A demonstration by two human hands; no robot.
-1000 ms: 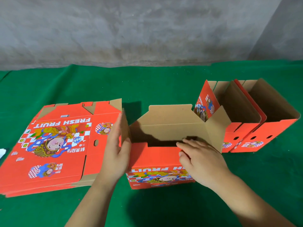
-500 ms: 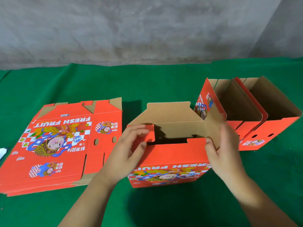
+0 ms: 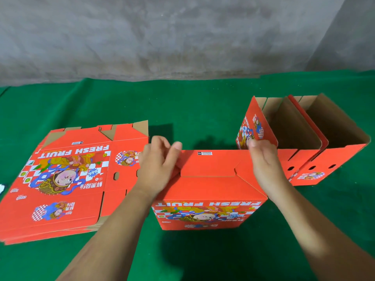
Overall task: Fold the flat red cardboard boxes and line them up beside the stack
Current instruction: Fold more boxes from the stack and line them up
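Observation:
A red "FRESH FRUIT" box (image 3: 211,191) stands in the middle of the green cloth with its top flaps folded flat and interlocked. My left hand (image 3: 160,165) grips its upper left edge, fingers on the flaps. My right hand (image 3: 263,165) is pressed flat against its upper right side. A stack of flat red boxes (image 3: 67,179) lies to the left. Two folded boxes stand side by side at the right with their brown insides showing, the nearer one (image 3: 284,134) and the outer one (image 3: 334,147).
The green cloth (image 3: 192,110) covers the whole table up to a grey concrete wall (image 3: 182,37) at the back. A small white scrap (image 3: 1,188) lies at the far left edge.
The box's flaps, open a second ago, have been folded down and closed. Both hands moved from the flaps to the box's two upper sides.

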